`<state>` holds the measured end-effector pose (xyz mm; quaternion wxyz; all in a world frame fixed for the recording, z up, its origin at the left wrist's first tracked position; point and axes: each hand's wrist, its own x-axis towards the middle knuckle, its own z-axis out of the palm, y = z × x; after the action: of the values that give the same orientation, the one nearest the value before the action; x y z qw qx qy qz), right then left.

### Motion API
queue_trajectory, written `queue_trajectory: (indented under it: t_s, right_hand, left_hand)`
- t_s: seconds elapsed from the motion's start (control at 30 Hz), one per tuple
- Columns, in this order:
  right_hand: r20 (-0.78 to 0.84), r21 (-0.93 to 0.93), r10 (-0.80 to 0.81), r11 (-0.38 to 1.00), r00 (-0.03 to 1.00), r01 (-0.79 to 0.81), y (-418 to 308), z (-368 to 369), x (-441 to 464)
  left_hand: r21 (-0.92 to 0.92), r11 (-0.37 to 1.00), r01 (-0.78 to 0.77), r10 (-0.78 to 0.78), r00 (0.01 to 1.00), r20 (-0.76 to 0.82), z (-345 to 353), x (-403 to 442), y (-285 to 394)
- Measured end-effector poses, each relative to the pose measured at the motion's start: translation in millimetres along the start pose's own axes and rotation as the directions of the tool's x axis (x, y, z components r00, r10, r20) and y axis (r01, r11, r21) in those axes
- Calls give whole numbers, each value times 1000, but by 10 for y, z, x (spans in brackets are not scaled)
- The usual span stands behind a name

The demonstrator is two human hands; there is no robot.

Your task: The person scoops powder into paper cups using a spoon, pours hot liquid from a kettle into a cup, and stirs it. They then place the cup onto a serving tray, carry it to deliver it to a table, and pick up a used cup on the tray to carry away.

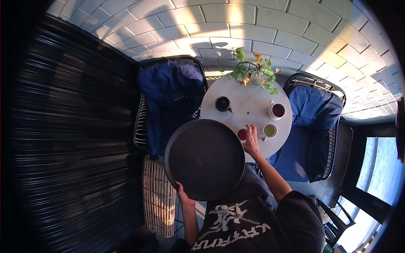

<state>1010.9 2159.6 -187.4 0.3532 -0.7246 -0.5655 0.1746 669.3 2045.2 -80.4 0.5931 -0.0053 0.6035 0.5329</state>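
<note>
My left hand point(184, 195) grips the near-left rim of a round black serving tray point(204, 160), with nothing lying on it. Over the round white table point(236, 122), my right hand point(251, 141) has its fingers closed at the side of a cup with red liquid point(241, 134); the tray partly covers that cup. Close to the right of this hand stands a white cup of yellow-green liquid point(269, 131). A white mug with dark red liquid point(277, 111) is farther back, and a black cup point(222, 103) sits at the table's left side.
A leafy plant in a glass vase point(256, 78) stands at the table's back edge by the brick wall. Blue-cushioned chairs flank the table on the left point(173, 90) and right point(312, 114). A wicker piece point(159, 196) is at lower left.
</note>
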Motion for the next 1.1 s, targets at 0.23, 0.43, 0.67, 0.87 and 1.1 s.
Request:
queue_trajectory:
  t_s: [0.23, 0.43, 0.67, 0.87, 1.1]
  right_hand:
    - [-293, -57, 240, 962, 926, -267, 490, -634, -236]
    - [-181, -113, 535, 822, 825, -558, 789, -661, -336]
    - [-146, -60, 488, 864, 860, -501, 1009, -280, -161]
    - [-109, -122, 607, 778, 787, -617, 1018, -246, -51]
    - [-87, -134, 423, 892, 902, -431, 273, -1127, -218]
  left_hand:
    - [-21, 1000, 11, -11, 1000, 16, 77, -18, 40]
    - [11, 1000, 28, -28, 998, -54, 269, -102, 77]
    - [35, 998, 45, -45, 999, 6, 275, -252, 129]
    - [96, 995, 14, -11, 999, -34, 279, -289, 162]
    - [123, 992, -10, -15, 980, 197, 3, 72, 247]
